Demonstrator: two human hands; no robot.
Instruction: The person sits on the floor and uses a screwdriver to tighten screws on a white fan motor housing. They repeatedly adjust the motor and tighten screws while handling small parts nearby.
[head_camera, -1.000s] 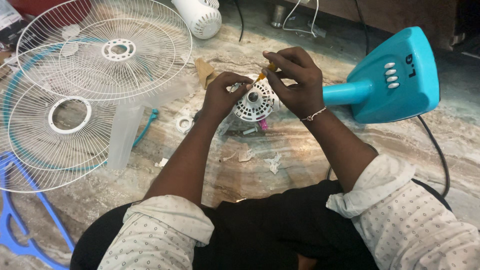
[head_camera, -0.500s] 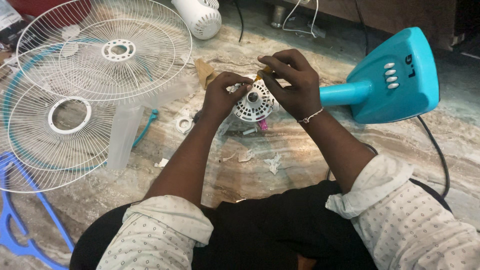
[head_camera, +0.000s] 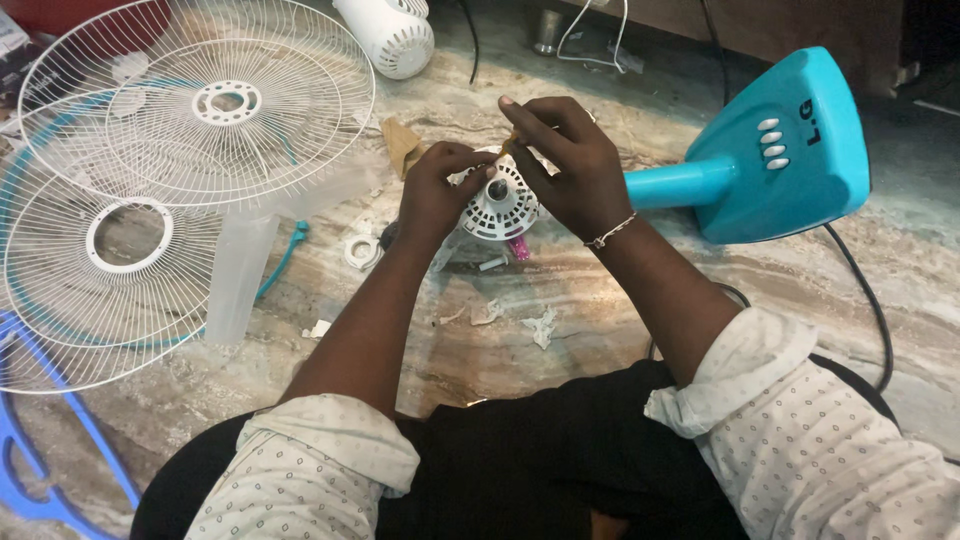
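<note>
Setting: person sitting on a marbled stone floor (head_camera: 600, 290), looking down at a table fan in pieces.
Left hand (head_camera: 435, 190): closing thumb and fingers on the rim of the white fan motor housing (head_camera: 500, 205), steadying it.
Right hand (head_camera: 570, 165): fingertips pinching a small orange-tipped piece (head_camera: 512, 143) just above the housing; too small to tell what it is.
Motor housing: sitting on the floor between both hands, vented face up, joined to the turquoise neck running to the fan base (head_camera: 790, 150).
Done, by the look of it: both wire guards (head_camera: 200, 100) are lying off to the left, overlapping; the translucent blade (head_camera: 235, 280) is resting beside them; a white ring nut (head_camera: 362, 250) is lying loose near the left wrist.
Left, as a judgement: work at the motor is going on; nothing is being put back together.
Scraps: bits of torn paper (head_camera: 540, 325) lying in front of the housing.
Also around: a white cylindrical part (head_camera: 390, 35) at the top, a blue frame (head_camera: 40, 450) at lower left.
</note>
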